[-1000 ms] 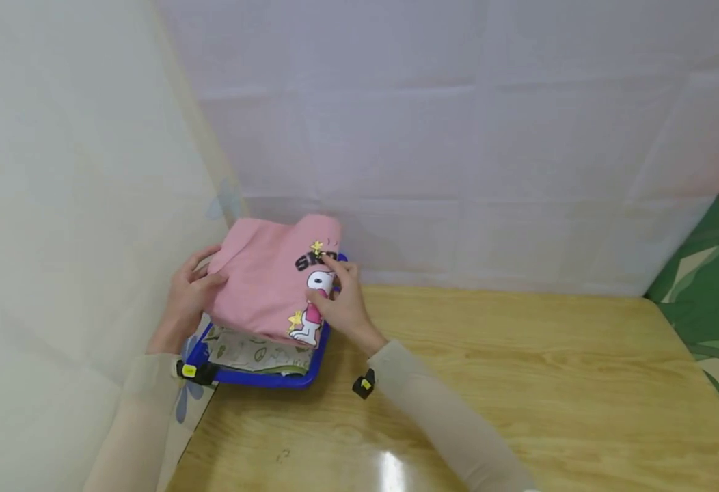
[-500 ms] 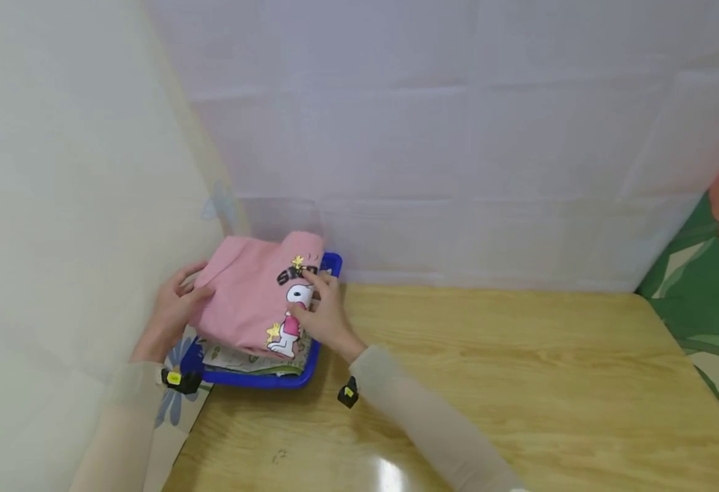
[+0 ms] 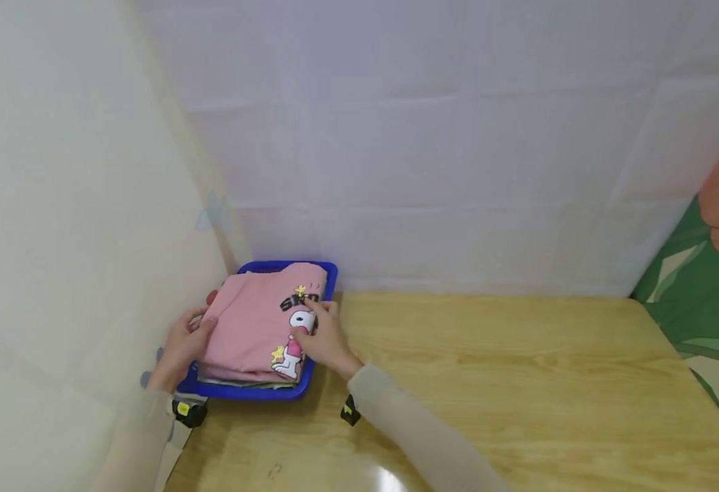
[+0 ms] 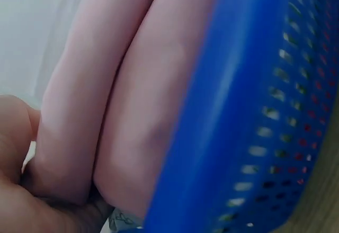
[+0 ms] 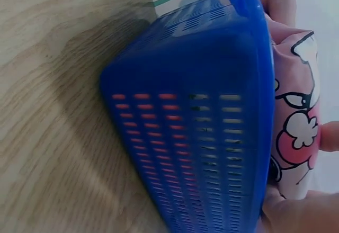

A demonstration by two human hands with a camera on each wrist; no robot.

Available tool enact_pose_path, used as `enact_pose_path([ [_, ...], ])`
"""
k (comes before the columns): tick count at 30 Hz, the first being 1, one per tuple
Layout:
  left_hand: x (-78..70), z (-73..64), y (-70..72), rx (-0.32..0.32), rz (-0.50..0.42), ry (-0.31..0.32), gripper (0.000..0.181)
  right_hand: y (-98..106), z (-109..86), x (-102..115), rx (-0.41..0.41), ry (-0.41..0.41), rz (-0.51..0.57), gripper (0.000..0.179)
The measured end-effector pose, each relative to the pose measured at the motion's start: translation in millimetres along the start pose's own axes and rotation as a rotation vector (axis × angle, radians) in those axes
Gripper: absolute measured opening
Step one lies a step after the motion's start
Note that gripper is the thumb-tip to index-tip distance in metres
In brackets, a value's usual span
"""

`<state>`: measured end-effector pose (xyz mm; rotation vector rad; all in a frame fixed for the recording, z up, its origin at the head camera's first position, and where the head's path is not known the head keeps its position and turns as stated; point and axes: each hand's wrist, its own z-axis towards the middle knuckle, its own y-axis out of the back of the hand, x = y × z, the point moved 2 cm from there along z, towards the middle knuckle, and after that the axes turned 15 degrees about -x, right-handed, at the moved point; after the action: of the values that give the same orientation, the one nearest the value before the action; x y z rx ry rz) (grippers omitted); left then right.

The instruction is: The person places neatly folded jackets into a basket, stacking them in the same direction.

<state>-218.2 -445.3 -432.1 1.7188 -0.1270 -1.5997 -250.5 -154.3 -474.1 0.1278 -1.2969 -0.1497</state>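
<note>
A folded pink garment with a cartoon dog print lies over the top of a blue basket. My left hand grips its left edge, thumb above and fingers tucked below, as the left wrist view shows. On the printed right side, my right hand pinches the cloth. Its thumb presses the print in the right wrist view, and a finger slips between garment and basket rim. Beneath the pink cloth, a thin strip of patterned fabric shows at the front; the rest is hidden.
The basket stands in the table's far left corner, close to the pale left wall and the back sheet. Wooden tabletop extends to the right. A green floral cloth hangs at the far right.
Both hands have lowered the pink garment onto the basket. The patterned fabric below is now mostly covered, while the basket's back rim has come into sight. Both hands keep their hold.
</note>
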Motion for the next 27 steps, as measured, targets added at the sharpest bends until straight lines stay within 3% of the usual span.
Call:
enact_pose_path([
  [6, 9.8, 0.2, -2.6, -0.062, 0.086, -0.027, 0.058, -2.8, -0.7, 7.2, 0.045, 0.039, -0.136, 0.072],
  [12, 8.4, 7.8, -8.0, -0.104, 0.187, -0.053, 0.057, -7.2, 0.1, 10.6, 0.039, 0.064, -0.200, 0.069],
  [18, 17.1, -2.6, 0.5, -0.142, 0.258, -0.015, 0.057, -17.9, -10.8, 9.9, 0.076, 0.020, -0.230, 0.069],
  [22, 16.6, -4.5, 8.2, -0.183, 0.245, -0.032, 0.057, -20.6, -6.8, 18.0, 0.064, 0.059, -0.234, 0.068],
  [27, 7.1, -3.9, 9.4, -0.165, 0.212, -0.039, 0.059, -13.7, -0.9, 25.0, 0.051, 0.044, -0.248, 0.070],
])
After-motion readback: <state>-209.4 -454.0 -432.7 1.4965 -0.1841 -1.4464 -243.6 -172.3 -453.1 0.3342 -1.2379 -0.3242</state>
